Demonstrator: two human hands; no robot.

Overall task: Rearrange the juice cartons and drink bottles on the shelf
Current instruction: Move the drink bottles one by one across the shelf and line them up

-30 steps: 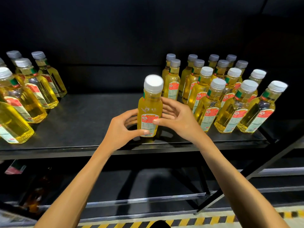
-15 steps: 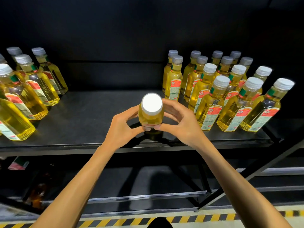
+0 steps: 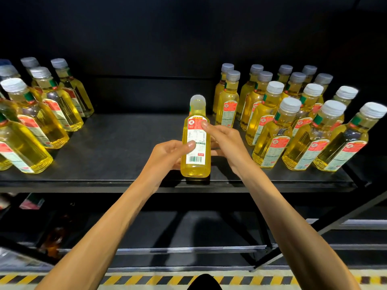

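Gripping 1 yellow bottle (image 3: 195,141) at the shelf (image 3: 117,147) front

Held upright, barcode label toward the camera, in the gap between 2 bottle groups. Wrapped from the left by the left hand (image 3: 167,153), thumb across the label; pinched higher up by the right hand (image 3: 226,143), fingers curled behind. Flanked by the right group (image 3: 272,130) near, the left group (image 3: 41,114) well apart

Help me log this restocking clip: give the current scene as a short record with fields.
in hand: yellow bottle, white cap, barcode label toward the camera
left hand: grips the bottle's lower body, thumb on the label
right hand: pinches its upper label
shelf: black board, bottles at both ends
left group: upright bottles in rows
right group: upright bottles in rows
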